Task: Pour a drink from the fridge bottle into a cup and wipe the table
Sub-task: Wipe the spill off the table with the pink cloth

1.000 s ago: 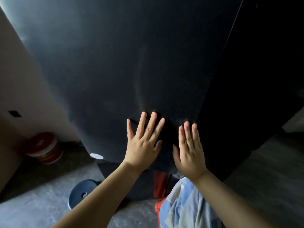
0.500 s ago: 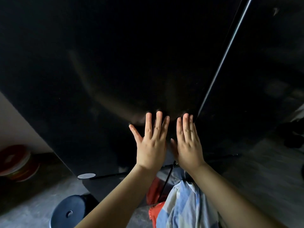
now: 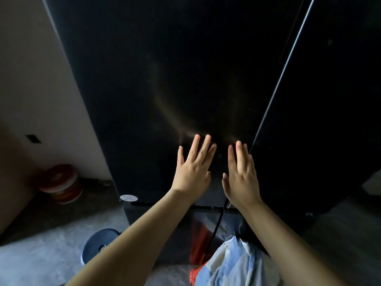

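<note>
The black fridge [image 3: 165,79] fills most of the frame, from the top edge down to the lower middle, and its glossy left door faces the person. A thin bright seam [image 3: 278,89] runs diagonally down from the upper right and divides this door from the darker right door [image 3: 340,100]. A pale wall [image 3: 37,79] takes up the left side of the frame, and grey concrete floor [image 3: 41,254] spreads across the lower left. Two bare forearms reach up from the bottom edge towards the left door. Between them, at the bottom centre, hangs a blue-and-white checked garment [image 3: 233,265] with something red [image 3: 198,234] just to its left. The left hand [image 3: 192,174] lies flat on the door at the centre of the frame, fingers straight and slightly spread, holding nothing. The right hand [image 3: 241,178] is just beside it, nearly at the seam, fingers straight and close together, palm to the door, also holding nothing. A red-and-white bucket [image 3: 61,184] stands against the wall at the middle left. A dark round stool [image 3: 99,244] sits on the floor at the lower left, partly behind the left forearm. A small pale round sticker [image 3: 128,197] marks the door's bottom left corner.
</note>
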`<state>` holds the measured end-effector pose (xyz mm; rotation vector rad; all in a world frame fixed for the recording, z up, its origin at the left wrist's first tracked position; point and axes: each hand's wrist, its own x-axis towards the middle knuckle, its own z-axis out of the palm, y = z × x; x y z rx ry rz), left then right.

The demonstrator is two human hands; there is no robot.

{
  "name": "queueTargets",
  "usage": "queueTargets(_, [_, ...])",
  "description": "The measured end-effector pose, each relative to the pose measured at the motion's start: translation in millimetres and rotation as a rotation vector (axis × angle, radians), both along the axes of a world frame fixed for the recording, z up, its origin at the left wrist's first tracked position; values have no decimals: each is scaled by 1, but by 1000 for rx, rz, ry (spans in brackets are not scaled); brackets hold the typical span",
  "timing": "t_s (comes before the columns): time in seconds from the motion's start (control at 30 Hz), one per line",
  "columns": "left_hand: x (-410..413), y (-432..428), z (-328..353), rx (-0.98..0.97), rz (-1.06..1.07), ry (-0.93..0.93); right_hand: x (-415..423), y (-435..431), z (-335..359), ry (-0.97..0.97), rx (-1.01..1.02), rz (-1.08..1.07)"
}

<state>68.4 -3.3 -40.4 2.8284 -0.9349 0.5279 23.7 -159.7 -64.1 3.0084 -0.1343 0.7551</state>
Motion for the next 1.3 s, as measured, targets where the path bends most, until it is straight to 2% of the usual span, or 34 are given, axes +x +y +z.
queueTargets(0.07, [-12, 9, 11, -12, 24, 74, -8, 4, 12, 16, 57, 33])
queueTargets(0.23, [-60, 55, 36, -220, 303, 94, -40, 18, 32, -7, 210, 235])
queueTargets(0.4, [-128, 112, 53, -187, 459, -4, -70, 67, 49, 8, 318, 513])
queueTargets(0.6, [-218, 206, 65, -89, 725, -76, -100, 171, 71, 20, 388, 834])
queueTargets(0.8, [-324, 299, 72, -128, 996, -104, -143, 294, 77, 38, 408, 1123])
queueTargets(1.3, [-577, 488, 64, -166, 1617, -182, -341, 583, 88, 171, 330, 1776])
